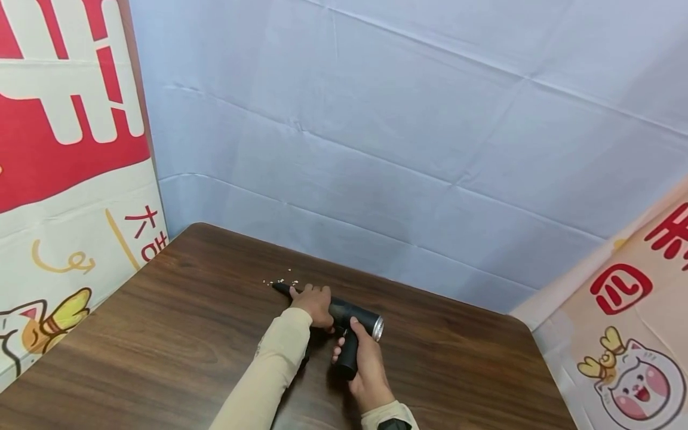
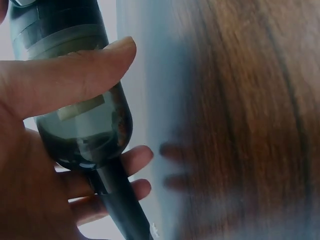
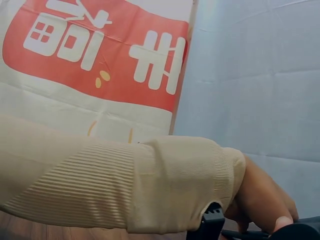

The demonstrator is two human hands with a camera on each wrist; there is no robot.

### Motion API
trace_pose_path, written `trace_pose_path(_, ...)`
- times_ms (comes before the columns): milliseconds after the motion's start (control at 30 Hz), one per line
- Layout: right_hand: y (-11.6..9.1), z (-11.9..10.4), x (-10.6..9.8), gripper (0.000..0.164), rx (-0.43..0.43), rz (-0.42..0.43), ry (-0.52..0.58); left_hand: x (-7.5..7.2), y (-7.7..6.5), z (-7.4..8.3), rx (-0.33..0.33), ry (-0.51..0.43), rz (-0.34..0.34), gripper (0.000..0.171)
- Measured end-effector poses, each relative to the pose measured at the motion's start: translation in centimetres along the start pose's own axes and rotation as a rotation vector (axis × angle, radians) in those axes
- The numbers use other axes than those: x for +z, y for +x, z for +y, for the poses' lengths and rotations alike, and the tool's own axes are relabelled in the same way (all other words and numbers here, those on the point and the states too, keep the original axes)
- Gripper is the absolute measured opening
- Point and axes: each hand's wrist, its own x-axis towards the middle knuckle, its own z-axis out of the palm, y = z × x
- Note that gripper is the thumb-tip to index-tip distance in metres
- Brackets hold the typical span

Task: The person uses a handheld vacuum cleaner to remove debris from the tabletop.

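Observation:
A black handheld vacuum cleaner (image 1: 353,312) with a silver rear end lies across the space between both hands, low over the table. My left hand (image 1: 312,303) holds its front part. In the left wrist view the thumb of that hand (image 2: 60,87) crosses the smoky clear dust cup (image 2: 107,125), and fingers reach round behind the narrow nozzle (image 2: 120,205). My right hand (image 1: 368,367) grips the handle from the right, thumb up near the body. At the nozzle's tip, small pale crumbs (image 1: 295,282) are scattered on the wood. In the right wrist view the left sleeve (image 3: 185,175) fills the foreground.
The brown wooden table (image 1: 188,334) has rounded far corners. Behind it hangs a creased pale blue cloth (image 1: 376,149). Printed cloths with red lettering and cartoon cats stand at the left (image 1: 70,161) and right (image 1: 623,334).

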Motion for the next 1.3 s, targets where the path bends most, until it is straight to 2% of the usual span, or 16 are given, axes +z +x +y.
trace_pose_path(433, 0.5, 1.0, 0.4, 0.049, -0.021, 0.035, 0.063, 0.3, 1.2, -0.4, 0.028, 0.023, -0.038, 0.077)
trace_pose_path(600, 0.4, 1.2, 0.0, 0.050, -0.015, 0.055, 0.048, 1.1, 1.3, -0.4, 0.034, 0.024, -0.030, 0.078)
trace_pose_path(767, 0.1, 0.5, -0.9, 0.052, 0.004, 0.039, 0.022, 1.1, 0.8, 0.6, 0.027, 0.038, -0.018, 0.079)
trace_pose_path(933, -0.2, -0.5, -1.8, 0.052, 0.016, 0.005, -0.009, 0.7, 0.4, 1.7, 0.000, 0.041, -0.038, 0.078)
trace_pose_path(1167, -0.3, -1.1, -2.5, 0.051, 0.005, 0.013, -0.019, 0.8, 0.5, 2.7, 0.006, 0.051, -0.041, 0.064)
trace_pose_path(1300, -0.3, -1.0, -2.3, 0.053, -0.017, 0.033, 0.010, 0.8, 0.8, 2.9, 0.020, 0.052, -0.043, 0.064)
